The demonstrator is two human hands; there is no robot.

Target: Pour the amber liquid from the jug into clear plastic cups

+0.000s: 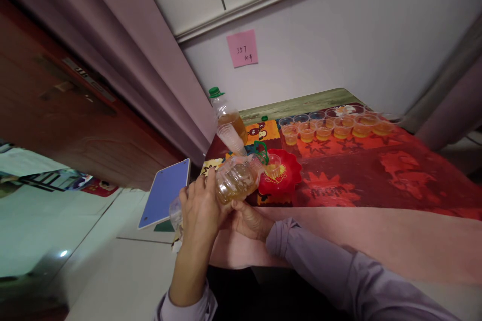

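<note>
A large clear plastic bottle (235, 180) lies tilted in both of my hands, with yellowish liquid inside and its neck pointing right. My left hand (201, 203) wraps over its lower half. From underneath, my right hand (250, 219) grips the bottle, its fingers partly hidden. A green handle loop (260, 151) shows at the neck. The bottle's mouth is at a clear plastic cup (273, 165) holding some liquid. That cup stands in a red scalloped dish (295, 176).
Behind the bottle are a stack of clear cups (230, 138) and a green-capped bottle (228, 115). Rows of cups (324, 130), several with orange-looking liquid, stand at the back right. A green cap (264, 118) lies nearby. A blue stool (165, 193) stands left.
</note>
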